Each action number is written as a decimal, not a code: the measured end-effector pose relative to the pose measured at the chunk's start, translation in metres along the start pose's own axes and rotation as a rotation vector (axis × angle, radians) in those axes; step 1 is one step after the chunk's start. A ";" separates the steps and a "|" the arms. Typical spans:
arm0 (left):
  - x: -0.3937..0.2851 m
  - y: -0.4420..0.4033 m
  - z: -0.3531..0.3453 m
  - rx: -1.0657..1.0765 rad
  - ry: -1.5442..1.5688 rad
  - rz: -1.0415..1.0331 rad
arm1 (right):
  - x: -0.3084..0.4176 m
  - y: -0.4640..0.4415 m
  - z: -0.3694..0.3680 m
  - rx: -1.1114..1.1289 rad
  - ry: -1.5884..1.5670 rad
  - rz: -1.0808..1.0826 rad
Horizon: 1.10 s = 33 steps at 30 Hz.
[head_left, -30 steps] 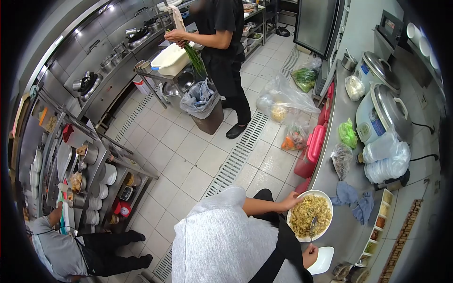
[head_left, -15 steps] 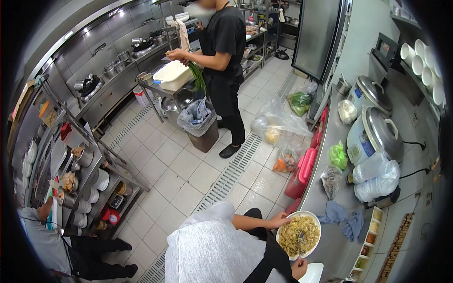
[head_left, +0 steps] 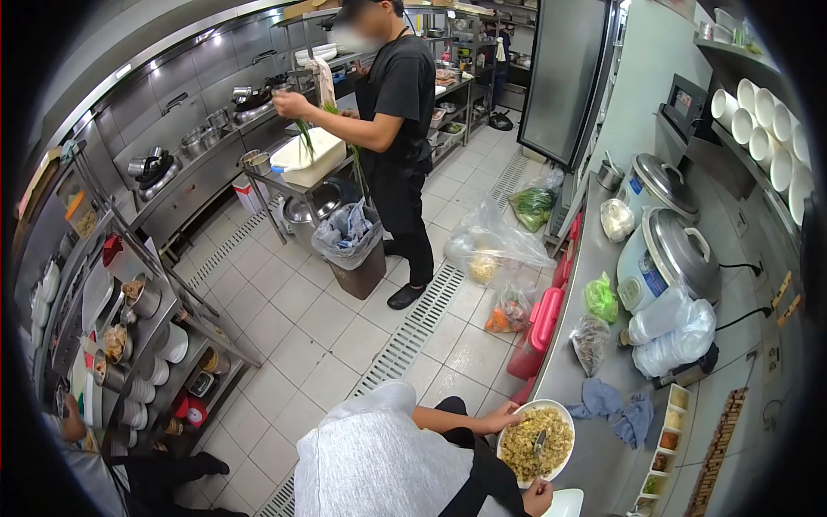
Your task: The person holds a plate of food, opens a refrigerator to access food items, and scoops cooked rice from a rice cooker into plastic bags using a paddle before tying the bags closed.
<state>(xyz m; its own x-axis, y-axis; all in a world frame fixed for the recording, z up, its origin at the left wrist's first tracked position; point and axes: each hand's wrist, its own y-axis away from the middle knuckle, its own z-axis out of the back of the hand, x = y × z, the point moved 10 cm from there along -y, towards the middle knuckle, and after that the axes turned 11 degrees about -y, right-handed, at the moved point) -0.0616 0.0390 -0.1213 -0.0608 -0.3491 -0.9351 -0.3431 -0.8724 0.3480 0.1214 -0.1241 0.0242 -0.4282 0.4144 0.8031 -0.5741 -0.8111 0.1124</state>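
Observation:
A round white bowl [head_left: 564, 410] full of fried rice [head_left: 527, 440] sits at the edge of the steel counter. My left hand [head_left: 501, 417] grips its rim on the near side, fingers closed, some of them hidden beneath. In my right hand [head_left: 537, 498] is the handle of a metal spoon [head_left: 540, 443], whose head rests in the rice. Another white dish [head_left: 566, 503] lies beside the right hand, partly cut off by the frame. Blue cloths [head_left: 596, 400] lie on the counter just past the bowl.
A person in black [head_left: 401, 99] holds long green stalks [head_left: 304, 138] over a white tub [head_left: 323, 158]. Rice cookers [head_left: 680, 256], bagged food and a condiment tray [head_left: 665, 444] line the counter. Pink bins [head_left: 539, 323], bags and a trash bin [head_left: 357, 272] stand on the floor.
The view has shifted slightly. The person in black has raised one hand leftward with some stalks. The spoon stays in the rice, and both my hands keep their holds.

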 end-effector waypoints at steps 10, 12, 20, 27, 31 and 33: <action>-0.038 0.017 0.001 0.014 -0.148 -0.053 | -0.007 -0.001 0.003 0.004 0.093 -0.041; -0.055 0.024 0.001 0.022 -0.211 -0.131 | -0.002 0.000 0.003 0.004 0.086 -0.013; -0.033 -0.007 -0.015 0.036 -0.088 -0.369 | -0.032 -0.017 -0.005 -0.069 -0.026 0.167; -0.066 0.007 -0.005 0.058 -0.096 -0.193 | -0.037 -0.005 0.010 -0.084 -0.102 -0.013; -0.044 -0.008 -0.001 0.029 -0.108 -0.127 | -0.040 -0.002 0.011 -0.080 -0.096 -0.023; -0.045 -0.005 -0.001 0.032 -0.102 -0.122 | -0.037 -0.003 0.009 -0.071 -0.078 -0.015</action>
<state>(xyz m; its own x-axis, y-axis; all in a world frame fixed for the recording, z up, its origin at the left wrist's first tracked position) -0.0566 0.0588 -0.0815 -0.1117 -0.2035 -0.9727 -0.3837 -0.8941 0.2311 0.1456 -0.1407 -0.0004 -0.3655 0.3906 0.8449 -0.6292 -0.7726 0.0851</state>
